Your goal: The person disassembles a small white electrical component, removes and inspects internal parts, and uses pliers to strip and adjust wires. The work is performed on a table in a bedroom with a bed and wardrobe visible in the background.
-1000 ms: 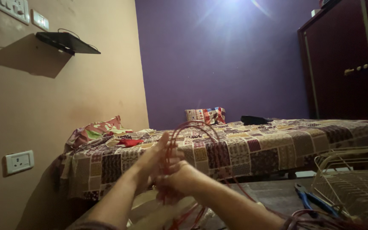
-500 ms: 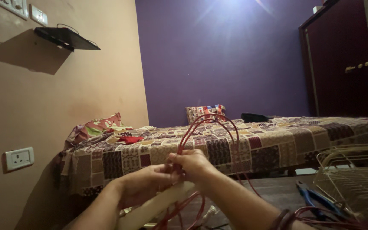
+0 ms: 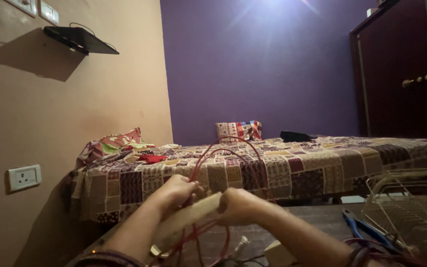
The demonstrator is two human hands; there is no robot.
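Note:
My left hand (image 3: 176,192) and my right hand (image 3: 239,205) both grip a pale, flat strip (image 3: 189,220) that slants down to the lower left between them. Loops of red wire (image 3: 233,151) rise from my hands and arch in front of the bed. More red wire hangs below the strip near the bottom edge. My fingers are closed, and the exact way the wire is pinched is hidden by them.
A bed (image 3: 282,168) with a patchwork cover stands ahead, with pillows on it. A wire rack (image 3: 411,207) and blue-handled pliers (image 3: 366,230) lie at the right. A wall socket (image 3: 23,178) and a shelf (image 3: 80,39) are on the left wall; a dark wardrobe (image 3: 404,74) at right.
My hands have dropped lower and drawn a little apart along the strip. The red wire loops have widened and shifted slightly left.

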